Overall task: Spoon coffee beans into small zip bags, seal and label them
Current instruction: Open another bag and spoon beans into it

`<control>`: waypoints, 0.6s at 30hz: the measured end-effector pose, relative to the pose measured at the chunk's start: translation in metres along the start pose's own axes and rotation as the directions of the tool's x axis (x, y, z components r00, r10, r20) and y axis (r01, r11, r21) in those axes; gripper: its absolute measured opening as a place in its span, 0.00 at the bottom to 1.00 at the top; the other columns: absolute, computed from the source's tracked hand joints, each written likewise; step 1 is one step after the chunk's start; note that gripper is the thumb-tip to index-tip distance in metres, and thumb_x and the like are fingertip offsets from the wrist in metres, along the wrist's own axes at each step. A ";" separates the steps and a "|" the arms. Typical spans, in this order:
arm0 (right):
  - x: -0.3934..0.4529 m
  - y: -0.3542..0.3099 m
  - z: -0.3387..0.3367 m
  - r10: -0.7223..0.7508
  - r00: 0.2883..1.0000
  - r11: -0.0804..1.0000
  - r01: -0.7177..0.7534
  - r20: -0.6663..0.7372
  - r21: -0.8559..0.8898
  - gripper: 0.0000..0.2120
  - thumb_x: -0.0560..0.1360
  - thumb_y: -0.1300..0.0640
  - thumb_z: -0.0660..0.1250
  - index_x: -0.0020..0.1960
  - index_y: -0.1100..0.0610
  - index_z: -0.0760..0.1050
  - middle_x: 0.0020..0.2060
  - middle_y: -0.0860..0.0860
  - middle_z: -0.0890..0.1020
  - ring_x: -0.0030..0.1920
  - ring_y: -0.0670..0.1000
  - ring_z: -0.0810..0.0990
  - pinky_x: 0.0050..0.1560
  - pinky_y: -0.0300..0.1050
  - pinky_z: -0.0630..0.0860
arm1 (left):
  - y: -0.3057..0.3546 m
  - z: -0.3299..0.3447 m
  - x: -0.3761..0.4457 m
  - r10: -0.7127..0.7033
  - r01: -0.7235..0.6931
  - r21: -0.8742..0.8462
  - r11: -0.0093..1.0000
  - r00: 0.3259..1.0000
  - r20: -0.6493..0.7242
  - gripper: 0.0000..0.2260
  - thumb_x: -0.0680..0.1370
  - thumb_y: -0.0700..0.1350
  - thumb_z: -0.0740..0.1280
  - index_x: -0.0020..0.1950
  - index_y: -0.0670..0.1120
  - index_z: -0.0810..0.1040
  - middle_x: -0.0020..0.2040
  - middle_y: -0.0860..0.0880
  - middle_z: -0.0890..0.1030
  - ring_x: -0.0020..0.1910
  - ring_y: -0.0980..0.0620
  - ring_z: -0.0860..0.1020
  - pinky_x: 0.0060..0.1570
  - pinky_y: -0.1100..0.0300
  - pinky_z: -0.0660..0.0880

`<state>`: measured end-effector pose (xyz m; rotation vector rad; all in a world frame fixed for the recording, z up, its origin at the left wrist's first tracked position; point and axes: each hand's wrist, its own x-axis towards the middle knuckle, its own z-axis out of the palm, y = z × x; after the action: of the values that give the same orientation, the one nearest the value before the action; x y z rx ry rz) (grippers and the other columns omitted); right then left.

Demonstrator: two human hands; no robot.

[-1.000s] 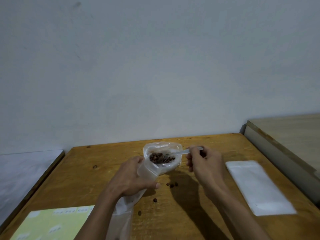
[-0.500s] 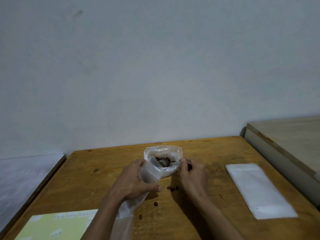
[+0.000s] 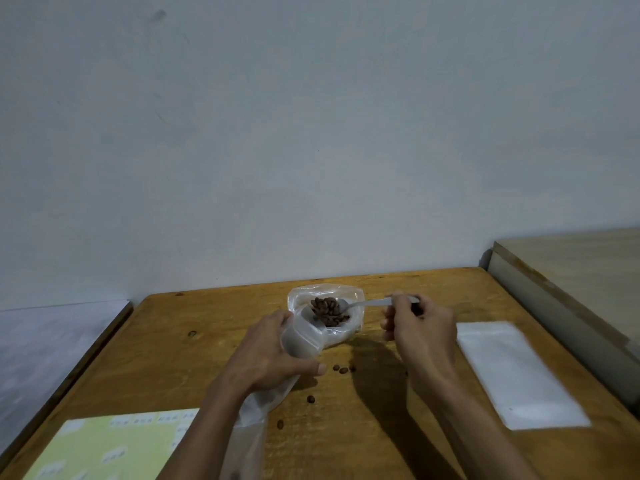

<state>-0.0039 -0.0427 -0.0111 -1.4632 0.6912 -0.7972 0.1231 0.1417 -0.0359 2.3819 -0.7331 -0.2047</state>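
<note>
Both forearms are bare — no sleeve reaches them — and the left hand (image 3: 266, 355) and right hand (image 3: 420, 327) are ungloved.

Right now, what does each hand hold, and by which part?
Left hand: small zip bag, near its mouth. Right hand: spoon, by the handle end.

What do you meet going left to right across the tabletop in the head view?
Yellow label sheet → left hand holding a small zip bag → right hand holding the spoon → white stack of bags.
</note>
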 end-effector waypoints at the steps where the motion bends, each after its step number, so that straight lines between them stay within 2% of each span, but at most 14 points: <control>1: -0.004 -0.003 -0.001 -0.038 0.999 0.999 0.039 0.021 -0.016 0.12 0.81 0.55 0.65 0.40 0.54 0.80 0.31 0.53 0.83 0.32 0.50 0.81 0.37 0.51 0.80 | 0.001 0.000 0.000 -0.004 0.004 -0.004 1.000 1.000 -0.002 0.51 0.57 0.65 0.82 0.76 0.49 0.67 0.71 0.51 0.73 0.65 0.50 0.74 0.61 0.53 0.77; 3: -0.012 -0.005 -0.001 -0.133 0.986 0.986 0.141 0.098 -0.086 0.12 0.81 0.54 0.65 0.41 0.52 0.80 0.31 0.51 0.83 0.32 0.48 0.81 0.36 0.49 0.81 | 0.001 0.001 0.000 -0.011 0.011 -0.007 1.000 1.000 -0.004 0.51 0.59 0.63 0.82 0.76 0.48 0.65 0.72 0.50 0.72 0.67 0.49 0.73 0.62 0.54 0.76; 6: -0.019 -0.001 0.002 -0.345 0.916 0.893 0.387 0.203 -0.229 0.07 0.81 0.52 0.65 0.47 0.47 0.81 0.32 0.44 0.81 0.34 0.43 0.81 0.32 0.38 0.79 | 0.002 0.001 -0.001 -0.006 0.006 -0.002 1.000 1.000 -0.002 0.51 0.59 0.64 0.81 0.76 0.49 0.65 0.72 0.50 0.72 0.66 0.49 0.73 0.61 0.54 0.76; 10: -0.008 0.011 0.005 -0.498 0.864 0.825 0.499 0.077 -0.267 0.07 0.81 0.57 0.65 0.53 0.53 0.81 0.36 0.41 0.79 0.37 0.39 0.79 0.33 0.28 0.72 | 0.002 0.001 -0.002 -0.009 0.008 -0.014 1.000 1.000 -0.005 0.48 0.59 0.63 0.81 0.74 0.50 0.67 0.69 0.52 0.74 0.62 0.52 0.73 0.58 0.56 0.76; 13: 0.001 0.025 0.013 -0.443 0.890 0.810 0.449 0.108 -0.376 0.08 0.82 0.57 0.64 0.53 0.54 0.82 0.38 0.43 0.79 0.38 0.38 0.77 0.35 0.28 0.70 | 0.002 0.001 -0.002 0.001 -0.001 -0.021 1.000 1.000 -0.010 0.49 0.59 0.63 0.82 0.75 0.50 0.66 0.70 0.52 0.73 0.63 0.53 0.73 0.59 0.56 0.76; 16: 0.002 0.038 0.023 -0.275 0.949 0.860 0.314 0.152 -0.404 0.09 0.83 0.56 0.62 0.54 0.53 0.81 0.38 0.44 0.80 0.39 0.39 0.78 0.34 0.28 0.72 | 0.002 0.002 -0.003 0.008 -0.008 -0.027 1.000 1.000 -0.012 0.48 0.60 0.62 0.82 0.74 0.50 0.66 0.70 0.52 0.73 0.60 0.54 0.71 0.57 0.59 0.75; 18: 0.001 0.045 0.029 -0.127 0.984 0.926 0.163 0.124 -0.339 0.10 0.83 0.55 0.61 0.51 0.55 0.81 0.37 0.46 0.82 0.37 0.42 0.80 0.33 0.31 0.75 | 0.002 0.003 -0.003 0.008 -0.008 -0.029 1.000 1.000 -0.012 0.48 0.59 0.62 0.82 0.74 0.51 0.66 0.70 0.52 0.73 0.60 0.55 0.71 0.56 0.59 0.75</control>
<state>0.0228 -0.0290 -0.0555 -1.8821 0.6764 -0.7322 0.1192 0.1408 -0.0369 2.3504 -0.7294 -0.1967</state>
